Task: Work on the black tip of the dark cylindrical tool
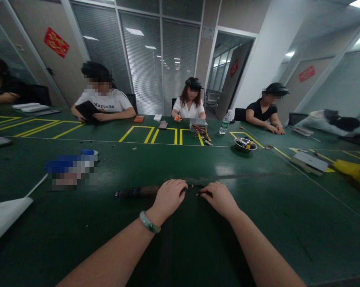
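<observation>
A dark, slim cylindrical tool with a metal tip at its left end, resembling an electric screwdriver (140,191), lies across the green table in front of me. My left hand (170,198) is closed around its right end, with the palm facing down. Just to the right, my right hand (220,198) pinches a thin dark cable end (198,194) with a small brass-coloured tip. A short gap separates the two hands. What lies under my left fingers is hidden.
A metal bowl (245,144) of small parts, a water bottle (225,122) and a grey box with coloured wires (198,125) stand farther back. A blurred blue-and-white item (72,167) lies left. Several people sit across the table. Yellow cloth (355,171) is at right.
</observation>
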`<state>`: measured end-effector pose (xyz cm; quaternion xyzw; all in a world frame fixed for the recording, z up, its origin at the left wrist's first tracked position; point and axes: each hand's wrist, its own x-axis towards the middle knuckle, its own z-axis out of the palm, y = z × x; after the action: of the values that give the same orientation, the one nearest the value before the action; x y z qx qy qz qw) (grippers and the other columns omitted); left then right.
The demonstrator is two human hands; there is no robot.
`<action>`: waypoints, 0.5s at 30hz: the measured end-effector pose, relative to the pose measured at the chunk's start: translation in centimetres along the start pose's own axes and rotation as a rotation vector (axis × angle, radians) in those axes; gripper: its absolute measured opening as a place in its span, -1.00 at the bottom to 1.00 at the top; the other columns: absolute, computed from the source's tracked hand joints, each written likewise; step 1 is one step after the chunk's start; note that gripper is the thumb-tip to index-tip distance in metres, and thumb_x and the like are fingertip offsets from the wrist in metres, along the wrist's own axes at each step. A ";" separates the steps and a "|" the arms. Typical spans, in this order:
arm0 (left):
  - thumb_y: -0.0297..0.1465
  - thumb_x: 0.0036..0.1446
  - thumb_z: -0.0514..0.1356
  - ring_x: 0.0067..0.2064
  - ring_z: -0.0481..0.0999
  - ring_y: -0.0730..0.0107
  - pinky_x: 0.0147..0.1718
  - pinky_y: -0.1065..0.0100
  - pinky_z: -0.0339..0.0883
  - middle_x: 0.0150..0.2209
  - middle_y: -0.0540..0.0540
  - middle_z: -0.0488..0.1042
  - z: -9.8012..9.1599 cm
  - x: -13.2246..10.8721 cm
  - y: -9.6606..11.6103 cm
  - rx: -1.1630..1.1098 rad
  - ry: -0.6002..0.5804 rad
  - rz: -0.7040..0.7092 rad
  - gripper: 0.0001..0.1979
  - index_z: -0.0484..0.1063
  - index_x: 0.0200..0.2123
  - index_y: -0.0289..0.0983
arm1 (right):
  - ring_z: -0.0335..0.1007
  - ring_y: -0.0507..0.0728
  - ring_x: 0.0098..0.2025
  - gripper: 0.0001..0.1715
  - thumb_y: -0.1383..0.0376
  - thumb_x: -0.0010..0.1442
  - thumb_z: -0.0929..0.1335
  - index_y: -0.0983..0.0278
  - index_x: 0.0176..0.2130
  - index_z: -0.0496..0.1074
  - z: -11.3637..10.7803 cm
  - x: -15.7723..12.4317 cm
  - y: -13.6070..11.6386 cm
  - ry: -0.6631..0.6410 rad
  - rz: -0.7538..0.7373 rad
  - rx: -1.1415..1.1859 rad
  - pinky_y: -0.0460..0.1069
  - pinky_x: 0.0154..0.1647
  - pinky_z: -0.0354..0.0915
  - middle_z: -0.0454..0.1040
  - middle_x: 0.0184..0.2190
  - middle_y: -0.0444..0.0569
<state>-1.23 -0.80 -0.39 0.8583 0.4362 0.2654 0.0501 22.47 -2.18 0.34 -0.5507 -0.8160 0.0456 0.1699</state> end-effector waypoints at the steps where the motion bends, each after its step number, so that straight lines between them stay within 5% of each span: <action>1: -0.46 0.18 0.16 -0.01 0.44 0.27 0.04 0.16 0.23 -0.05 -0.01 0.48 0.1 0.0 -0.1 -0.001 -0.001 -0.011 -0.82 0.42 -0.14 -0.15 | 0.36 0.14 -0.19 -0.89 0.25 0.21 0.42 0.09 -0.21 0.55 0.0 0.0 -0.1 -0.005 0.005 -0.012 0.05 -0.09 0.14 0.51 -0.27 -0.15; 15: -0.43 0.18 0.16 -0.12 0.45 0.28 -0.07 0.24 0.27 -0.14 -0.02 0.48 0.5 0.2 -0.1 0.002 -0.011 -0.059 -0.85 0.41 -0.17 -0.16 | 0.41 0.10 -0.24 -0.96 0.34 0.14 0.43 0.17 -0.35 0.51 3.3 1.4 -2.6 0.156 0.075 0.147 0.01 -0.15 0.15 0.53 -0.34 -0.17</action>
<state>-0.97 -0.49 -0.72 0.8466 0.4613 0.2587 0.0594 18.60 -1.54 -1.71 -0.5687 -0.7736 0.0689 0.2709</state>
